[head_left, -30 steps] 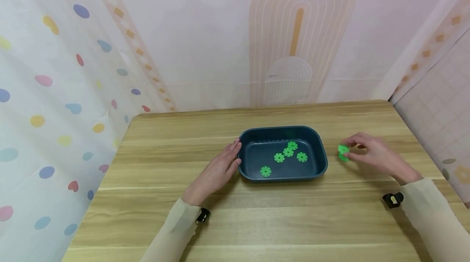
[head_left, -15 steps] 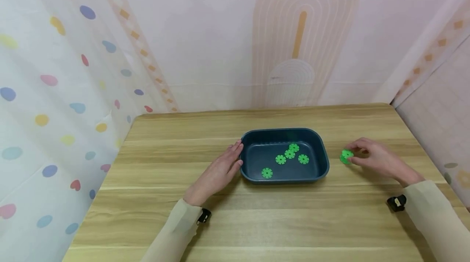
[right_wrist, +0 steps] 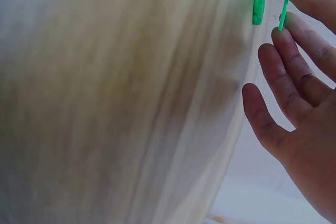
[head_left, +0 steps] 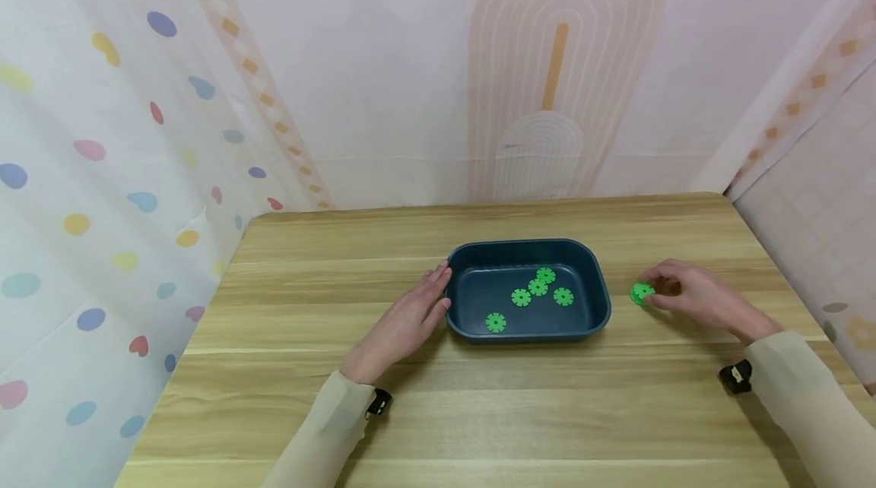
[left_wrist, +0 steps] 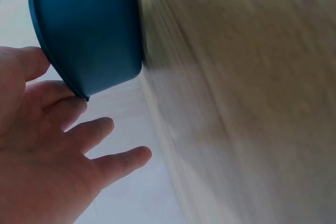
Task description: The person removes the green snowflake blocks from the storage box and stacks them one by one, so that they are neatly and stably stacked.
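On the right of the table, my right hand [head_left: 698, 294] pinches one thin green notched plastic disc [right_wrist: 284, 13] between thumb and fingertips. Right under it, a short stack of the same green discs [right_wrist: 259, 1] stands on the tabletop, with a narrow gap showing in the right wrist view. In the head view the held disc overlaps the stack. My left hand [head_left: 404, 317] lies at the left end of a dark blue rectangular tray [head_left: 527, 337], thumb and fingertips touching its rim, fingers fairly straight. Several loose green discs [head_left: 522, 297] lie flat on the tray's floor.
The wood-grain table [head_left: 287, 283] ends at a patterned curtain [head_left: 397, 93] behind it. Another curtain with coloured spots [head_left: 103, 245] hangs along the left side. A black strap device [head_left: 736, 377] sits at the right wrist.
My right hand has lowered the held disc closer over the stack. The left hand stays at the tray's rim, and the tray's discs lie as before. The view shifted slightly.
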Demonstrator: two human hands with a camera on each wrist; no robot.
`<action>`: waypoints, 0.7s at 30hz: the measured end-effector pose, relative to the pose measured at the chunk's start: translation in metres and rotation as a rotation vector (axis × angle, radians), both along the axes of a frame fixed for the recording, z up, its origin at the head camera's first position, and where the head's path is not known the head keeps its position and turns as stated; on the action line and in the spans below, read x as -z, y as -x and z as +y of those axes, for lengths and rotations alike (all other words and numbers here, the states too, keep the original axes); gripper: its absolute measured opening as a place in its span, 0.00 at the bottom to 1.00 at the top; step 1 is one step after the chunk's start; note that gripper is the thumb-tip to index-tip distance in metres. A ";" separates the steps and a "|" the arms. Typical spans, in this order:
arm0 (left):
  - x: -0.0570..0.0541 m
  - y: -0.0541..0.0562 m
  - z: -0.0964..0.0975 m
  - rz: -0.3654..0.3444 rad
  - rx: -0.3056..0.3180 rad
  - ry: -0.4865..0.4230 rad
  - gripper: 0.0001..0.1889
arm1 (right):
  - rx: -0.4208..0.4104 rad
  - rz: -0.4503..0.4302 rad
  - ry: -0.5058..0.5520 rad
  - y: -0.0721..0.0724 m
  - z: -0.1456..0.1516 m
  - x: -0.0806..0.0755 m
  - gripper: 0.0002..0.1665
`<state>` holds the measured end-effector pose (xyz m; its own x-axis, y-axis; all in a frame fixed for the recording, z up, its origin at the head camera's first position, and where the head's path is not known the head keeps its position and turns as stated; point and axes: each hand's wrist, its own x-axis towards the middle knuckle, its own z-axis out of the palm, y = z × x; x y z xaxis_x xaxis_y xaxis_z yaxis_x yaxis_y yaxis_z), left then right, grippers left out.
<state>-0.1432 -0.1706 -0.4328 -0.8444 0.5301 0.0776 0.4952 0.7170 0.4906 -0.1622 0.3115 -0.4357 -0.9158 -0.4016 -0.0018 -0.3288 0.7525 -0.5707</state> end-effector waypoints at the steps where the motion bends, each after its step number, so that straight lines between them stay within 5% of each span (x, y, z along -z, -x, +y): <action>1: 0.000 0.000 0.000 -0.001 -0.001 0.001 0.29 | 0.002 0.002 -0.005 0.000 0.000 0.000 0.17; 21: 0.000 -0.001 0.002 0.007 -0.012 0.013 0.29 | -0.022 0.024 -0.040 0.001 -0.001 0.003 0.17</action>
<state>-0.1425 -0.1690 -0.4327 -0.8500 0.5212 0.0764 0.4900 0.7291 0.4779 -0.1635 0.3105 -0.4382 -0.9066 -0.4219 0.0033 -0.3588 0.7668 -0.5322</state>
